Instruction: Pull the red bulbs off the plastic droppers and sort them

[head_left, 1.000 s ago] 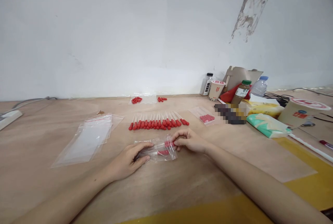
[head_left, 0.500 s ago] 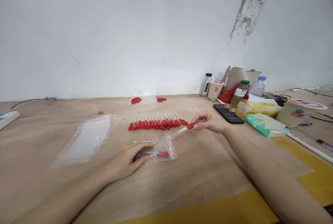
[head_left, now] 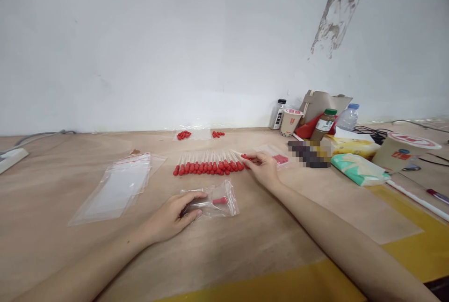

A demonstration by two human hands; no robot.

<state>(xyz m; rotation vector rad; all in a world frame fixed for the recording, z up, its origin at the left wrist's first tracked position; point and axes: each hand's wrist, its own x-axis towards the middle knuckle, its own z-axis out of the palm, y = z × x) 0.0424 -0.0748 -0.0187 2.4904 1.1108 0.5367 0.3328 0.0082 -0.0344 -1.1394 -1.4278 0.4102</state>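
Two bare hands show, one left hand [head_left: 177, 213] and one right hand [head_left: 267, 169], with one clear bag [head_left: 229, 207] holding one visible red-bulbed dropper [head_left: 220, 200], more than a dozen red-bulbed droppers [head_left: 209, 167] in one row too bunched for an exact count, at least two flat zip-lock bags [head_left: 117, 187] in one overlapping pile, and two groups of loose red bulbs [head_left: 184, 135], several in each. One further plastic bag [head_left: 267, 151] has several pink pieces [head_left: 280, 158] that cannot be counted singly, alongside three bottles [head_left: 325, 125], two lidded paper cups [head_left: 291, 123], two tissue packs [head_left: 361, 168], one brown paper bag [head_left: 327, 100] and one pen [head_left: 437, 195]
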